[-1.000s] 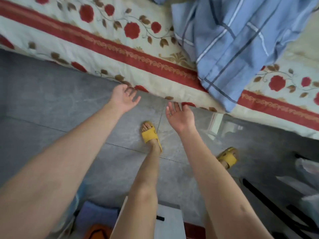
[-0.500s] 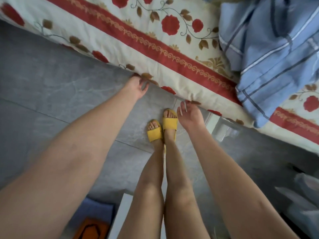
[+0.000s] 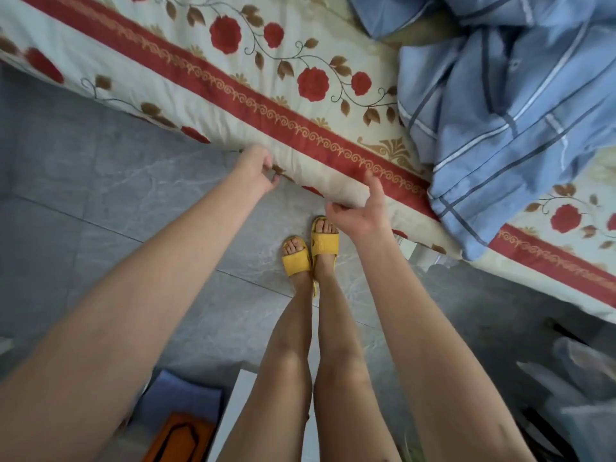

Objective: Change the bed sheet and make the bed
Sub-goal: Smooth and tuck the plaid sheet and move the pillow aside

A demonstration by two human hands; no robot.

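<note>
The bed is covered by a cream floral sheet (image 3: 300,135) with red roses and a red border band; its side edge hangs down toward the floor. My left hand (image 3: 256,168) grips that hanging lower edge with curled fingers. My right hand (image 3: 361,213) holds the same edge further right, thumb up against the sheet's side and fingers curled under the hem. A crumpled blue plaid sheet (image 3: 506,108) lies on top of the bed at the right, one corner drooping over the side.
I stand on grey floor tiles (image 3: 100,195) in yellow slippers (image 3: 310,248), close to the bed's side. A white box (image 3: 230,415), a blue cloth (image 3: 180,401) and an orange item (image 3: 180,441) lie behind my legs. Plastic bags (image 3: 573,378) sit at the lower right.
Both hands moved from open, near the floor, up to the sheet's hanging edge and closed on it. My feet came together next to the bed and the view shifted closer.
</note>
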